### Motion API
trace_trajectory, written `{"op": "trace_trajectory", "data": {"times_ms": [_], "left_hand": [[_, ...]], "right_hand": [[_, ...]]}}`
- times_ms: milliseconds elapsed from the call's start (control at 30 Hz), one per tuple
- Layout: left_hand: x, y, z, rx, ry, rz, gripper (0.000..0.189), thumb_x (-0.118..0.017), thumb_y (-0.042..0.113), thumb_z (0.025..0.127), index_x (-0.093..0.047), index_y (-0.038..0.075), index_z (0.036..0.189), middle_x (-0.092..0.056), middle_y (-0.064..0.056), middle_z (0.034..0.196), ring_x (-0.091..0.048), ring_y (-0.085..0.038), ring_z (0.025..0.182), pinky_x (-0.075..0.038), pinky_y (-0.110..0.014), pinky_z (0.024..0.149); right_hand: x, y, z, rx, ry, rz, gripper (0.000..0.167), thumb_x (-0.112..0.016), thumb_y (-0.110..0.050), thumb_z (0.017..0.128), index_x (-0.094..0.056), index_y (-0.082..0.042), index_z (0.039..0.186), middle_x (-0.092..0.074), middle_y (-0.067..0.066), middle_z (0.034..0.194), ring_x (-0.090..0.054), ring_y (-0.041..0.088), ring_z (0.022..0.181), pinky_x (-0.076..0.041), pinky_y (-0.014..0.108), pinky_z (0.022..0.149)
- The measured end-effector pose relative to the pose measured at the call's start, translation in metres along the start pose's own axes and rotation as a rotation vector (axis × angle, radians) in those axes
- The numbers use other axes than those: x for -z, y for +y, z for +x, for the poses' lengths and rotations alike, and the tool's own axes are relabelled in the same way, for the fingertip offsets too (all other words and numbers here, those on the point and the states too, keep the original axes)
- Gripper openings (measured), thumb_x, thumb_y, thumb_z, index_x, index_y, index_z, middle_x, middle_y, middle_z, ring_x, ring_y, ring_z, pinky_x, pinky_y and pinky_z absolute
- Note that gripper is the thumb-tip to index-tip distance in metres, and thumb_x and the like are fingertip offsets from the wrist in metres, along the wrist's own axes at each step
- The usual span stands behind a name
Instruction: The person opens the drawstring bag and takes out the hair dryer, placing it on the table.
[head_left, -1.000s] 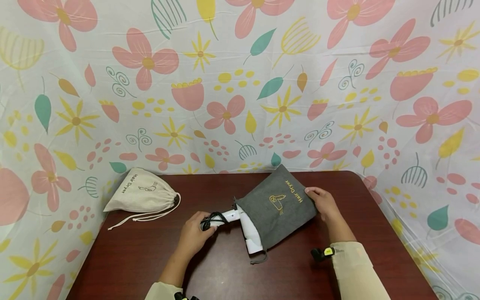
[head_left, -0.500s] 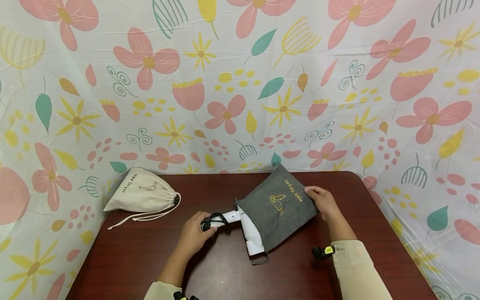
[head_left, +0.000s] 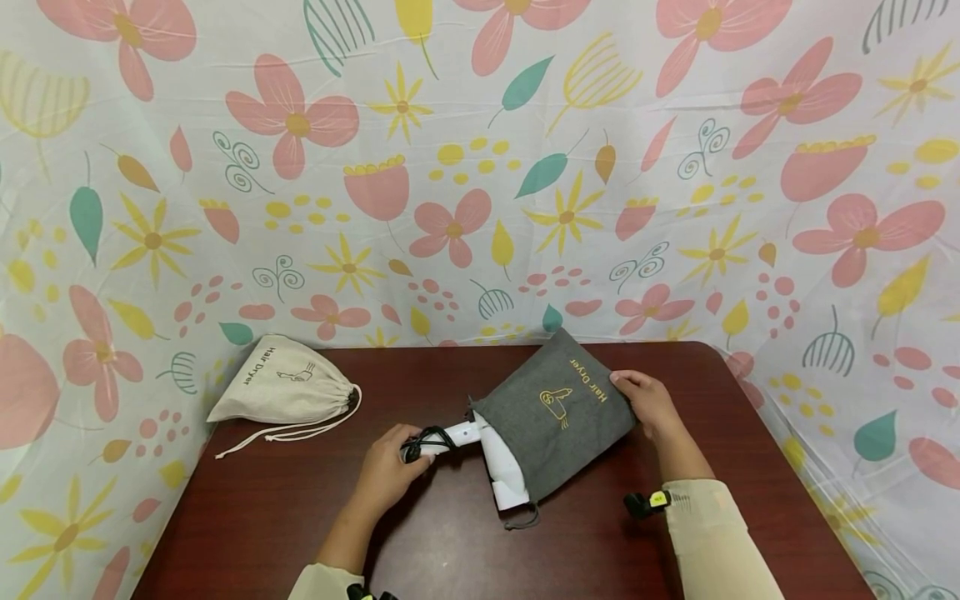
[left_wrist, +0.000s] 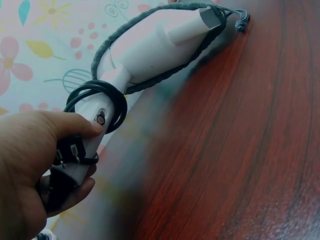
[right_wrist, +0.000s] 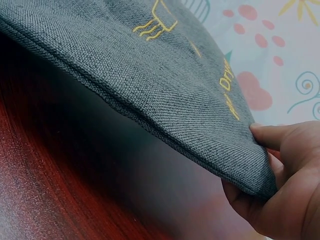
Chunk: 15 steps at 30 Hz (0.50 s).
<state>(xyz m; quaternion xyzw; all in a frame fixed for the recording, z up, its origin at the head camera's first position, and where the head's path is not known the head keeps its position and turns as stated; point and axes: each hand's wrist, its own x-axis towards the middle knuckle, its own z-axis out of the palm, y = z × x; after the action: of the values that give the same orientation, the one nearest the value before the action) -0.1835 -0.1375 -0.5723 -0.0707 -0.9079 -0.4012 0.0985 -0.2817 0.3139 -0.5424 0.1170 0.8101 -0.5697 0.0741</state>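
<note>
A white hair dryer (left_wrist: 155, 52) lies with its body inside the mouth of a grey drawstring bag (head_left: 555, 417); its nozzle end and handle show outside the opening. My left hand (head_left: 392, 471) grips the handle, around which a black cord (left_wrist: 102, 92) with a plug is wound. At the bag's closed end, my right hand (head_left: 651, 408) pinches a bottom corner between thumb and fingers, as the right wrist view shows close up. Yellow "Hair Dryer" lettering and a dryer drawing face up on the grey cloth. The rest of the dryer's body is hidden in the bag.
A cream drawstring bag (head_left: 292, 383), also printed "Hair Dryer", rests at the table's back left, its neck gathered and white cords trailing. The dark red wooden table (head_left: 465, 550) meets a flowered cloth backdrop (head_left: 480, 208) behind and at the sides.
</note>
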Motion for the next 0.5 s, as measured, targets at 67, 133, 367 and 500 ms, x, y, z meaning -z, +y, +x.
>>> {"op": "trace_trajectory", "data": {"times_ms": [67, 133, 367, 500], "left_hand": [[0.0000, -0.0001, 0.0001, 0.006, 0.001, -0.003, 0.033, -0.087, 0.018, 0.074, -0.071, 0.021, 0.103, -0.070, 0.005, 0.104, -0.065, -0.016, 0.091, -0.051, -0.037, 0.081], [0.0000, -0.0001, 0.0002, 0.012, 0.002, -0.005, 0.033, -0.087, 0.018, 0.074, -0.071, 0.021, 0.103, -0.070, 0.005, 0.104, -0.066, -0.016, 0.091, -0.051, -0.038, 0.081], [-0.0002, 0.0009, -0.0004, 0.034, 0.006, 0.004, 0.033, -0.087, 0.019, 0.075, -0.071, 0.020, 0.104, -0.070, 0.004, 0.104, -0.066, -0.016, 0.091, -0.051, -0.037, 0.080], [-0.0004, 0.0017, -0.0007, 0.041, 0.010, 0.003, 0.032, -0.087, 0.019, 0.075, -0.071, 0.019, 0.103, -0.070, 0.004, 0.102, -0.065, -0.015, 0.090, -0.051, -0.036, 0.080]], "right_hand": [[0.0002, 0.0003, 0.0000, -0.001, 0.005, 0.013, 0.053, -0.056, -0.049, 0.101, -0.060, -0.010, 0.137, -0.053, 0.005, 0.138, -0.054, 0.011, 0.101, -0.049, 0.027, 0.081], [0.0006, 0.0012, 0.0004, 0.003, 0.010, 0.019, 0.052, -0.057, -0.049, 0.100, -0.060, -0.010, 0.135, -0.055, 0.000, 0.132, -0.054, 0.009, 0.101, -0.050, 0.027, 0.081], [0.0008, 0.0037, 0.0006, 0.009, 0.045, 0.013, 0.050, -0.059, -0.050, 0.099, -0.063, -0.011, 0.132, -0.056, -0.004, 0.126, -0.054, 0.010, 0.098, -0.049, 0.027, 0.080], [0.0002, 0.0047, 0.0003, 0.019, 0.060, 0.001, 0.051, -0.059, -0.049, 0.099, -0.064, -0.010, 0.131, -0.057, -0.007, 0.124, -0.053, 0.008, 0.098, -0.048, 0.025, 0.080]]}}
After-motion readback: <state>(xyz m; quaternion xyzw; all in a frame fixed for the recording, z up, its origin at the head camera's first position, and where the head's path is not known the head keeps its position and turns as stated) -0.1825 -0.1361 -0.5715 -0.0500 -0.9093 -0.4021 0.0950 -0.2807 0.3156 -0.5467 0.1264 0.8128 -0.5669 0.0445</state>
